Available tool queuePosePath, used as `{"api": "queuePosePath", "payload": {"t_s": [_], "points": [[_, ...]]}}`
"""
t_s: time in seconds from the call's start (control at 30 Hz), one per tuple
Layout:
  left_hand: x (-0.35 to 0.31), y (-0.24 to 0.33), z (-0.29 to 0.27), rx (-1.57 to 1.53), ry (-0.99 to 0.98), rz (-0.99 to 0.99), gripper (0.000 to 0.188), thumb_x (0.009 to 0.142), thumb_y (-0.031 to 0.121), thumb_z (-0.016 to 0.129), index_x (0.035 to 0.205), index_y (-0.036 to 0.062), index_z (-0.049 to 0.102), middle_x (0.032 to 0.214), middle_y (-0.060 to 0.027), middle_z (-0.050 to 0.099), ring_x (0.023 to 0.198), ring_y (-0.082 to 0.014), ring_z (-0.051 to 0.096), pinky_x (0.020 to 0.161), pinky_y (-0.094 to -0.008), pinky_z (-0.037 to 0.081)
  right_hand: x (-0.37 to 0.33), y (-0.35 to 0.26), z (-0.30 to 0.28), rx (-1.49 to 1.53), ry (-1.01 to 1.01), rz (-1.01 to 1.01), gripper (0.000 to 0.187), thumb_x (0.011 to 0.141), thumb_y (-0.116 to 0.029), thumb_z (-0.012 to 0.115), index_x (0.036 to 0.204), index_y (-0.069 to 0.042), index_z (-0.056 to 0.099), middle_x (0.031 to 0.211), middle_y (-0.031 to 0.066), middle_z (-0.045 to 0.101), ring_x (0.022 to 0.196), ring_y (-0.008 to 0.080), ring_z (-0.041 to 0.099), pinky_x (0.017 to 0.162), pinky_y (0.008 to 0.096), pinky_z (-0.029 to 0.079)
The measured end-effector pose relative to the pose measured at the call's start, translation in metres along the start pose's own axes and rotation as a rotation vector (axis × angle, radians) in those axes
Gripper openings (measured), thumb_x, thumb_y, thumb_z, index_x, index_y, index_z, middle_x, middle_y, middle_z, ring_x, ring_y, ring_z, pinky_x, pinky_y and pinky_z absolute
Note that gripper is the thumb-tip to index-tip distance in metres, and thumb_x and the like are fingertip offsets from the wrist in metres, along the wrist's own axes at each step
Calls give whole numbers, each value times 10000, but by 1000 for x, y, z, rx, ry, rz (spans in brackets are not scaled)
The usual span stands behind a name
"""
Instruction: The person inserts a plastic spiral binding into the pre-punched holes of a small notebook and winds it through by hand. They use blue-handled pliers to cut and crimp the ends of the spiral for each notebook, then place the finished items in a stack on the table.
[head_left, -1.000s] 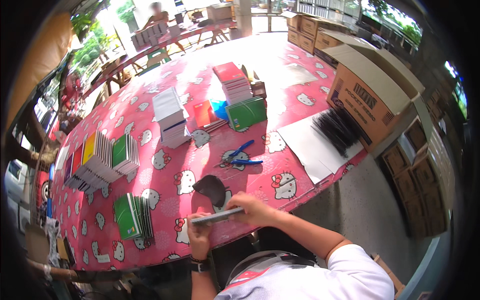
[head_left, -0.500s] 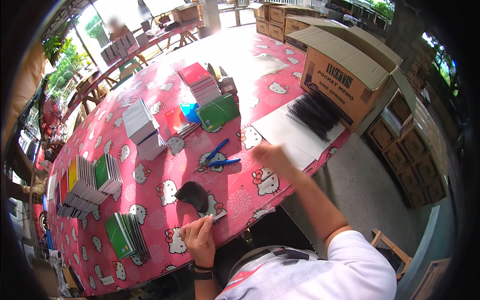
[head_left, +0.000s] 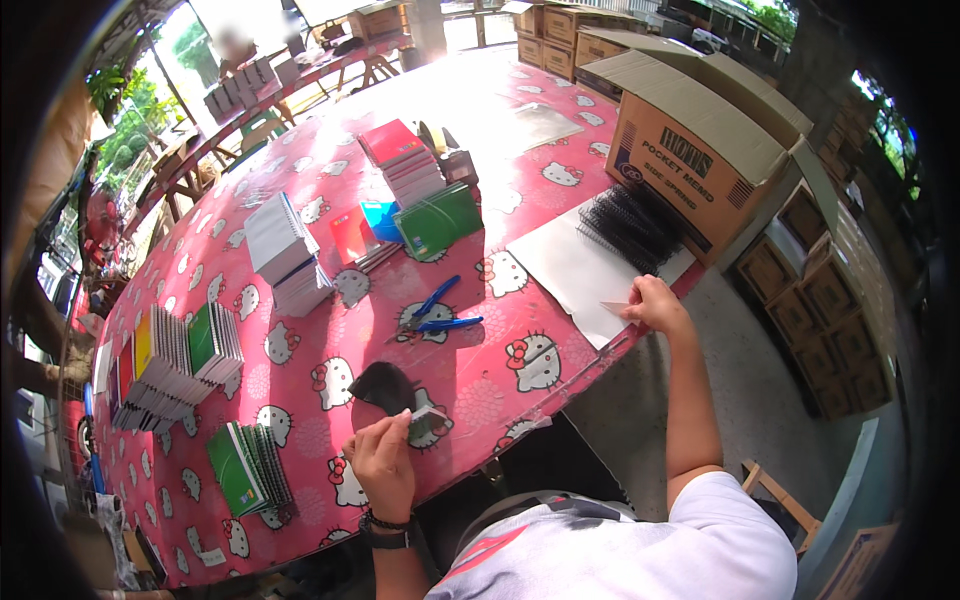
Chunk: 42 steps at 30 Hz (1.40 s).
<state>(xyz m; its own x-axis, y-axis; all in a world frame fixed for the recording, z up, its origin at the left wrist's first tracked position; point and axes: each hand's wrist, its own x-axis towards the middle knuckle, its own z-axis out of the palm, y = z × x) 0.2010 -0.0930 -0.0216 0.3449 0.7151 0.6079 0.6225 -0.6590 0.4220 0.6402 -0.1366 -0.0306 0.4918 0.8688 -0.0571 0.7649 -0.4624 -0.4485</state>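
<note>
1. While the near edge of the pink, cat-printed tablecloth slants from lower left to right of centre, the right hand is beside it, at the lower end of a flat white sheet.
2. Right-hand fingers bent and drawn together; cannot tell whether they pinch anything.
3. Left hand, lower centre, near the same edge: thumb and fingers pressed together beside a small pale flat piece; cannot tell whether it is gripped.
4. Room: pink cloth spans the gap between the hands; grey floor past the edge, right of frame.
5. Black spiral coils: heaped on the sheet, upper right, beyond the right hand. A large open brown cardboard carton walls off that side.
6. Blue-handled pliers: centre. Dark curved piece: just beyond the left hand.
7. Green-covered spiral notebooks: lower left. White paper stack: upper left of centre.
</note>
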Motion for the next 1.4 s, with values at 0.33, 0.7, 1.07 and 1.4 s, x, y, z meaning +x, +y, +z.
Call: {"api": "queuePosePath", "payload": {"t_s": [0.33, 0.7, 1.07, 1.4], "points": [[13, -10, -3, 25, -7, -16, 311, 773, 1, 643, 1047, 136, 699, 892, -13, 651, 795, -168, 567, 787, -316, 356, 28, -6, 9, 112, 209, -198, 217, 702, -96, 753, 867, -17, 637, 855, 145, 617, 768, 269, 622, 687, 370, 486], [-4, -5, -20, 51, -60, -19, 326, 750, 10, 624, 1033, 149, 710, 853, -6, 626, 793, -177, 564, 770, -326, 361, 92, -23, 17, -310, 259, -69, 204, 778, -148, 641, 941, -36, 589, 1007, 155, 602, 996, 329, 568, 877, 415, 474], [-9, -11, -20, 73, -46, -59, 438, 705, -22, 642, 1093, 176, 685, 915, 9, 630, 827, -176, 564, 773, -325, 354, -51, -194, 53, 686, -366, -762, 310, 813, 41, 564, 1107, -49, 607, 857, 56, 604, 764, 134, 586, 679, 268, 484], [-7, -7, -19, 22, -34, -57, 403, 695, -23, 635, 1053, 154, 689, 913, 9, 635, 840, -187, 571, 804, -332, 372, -67, -228, 83, 612, -508, -983, 240, 783, 34, 606, 1014, -34, 614, 902, 104, 591, 791, 251, 606, 711, 326, 492]]}}
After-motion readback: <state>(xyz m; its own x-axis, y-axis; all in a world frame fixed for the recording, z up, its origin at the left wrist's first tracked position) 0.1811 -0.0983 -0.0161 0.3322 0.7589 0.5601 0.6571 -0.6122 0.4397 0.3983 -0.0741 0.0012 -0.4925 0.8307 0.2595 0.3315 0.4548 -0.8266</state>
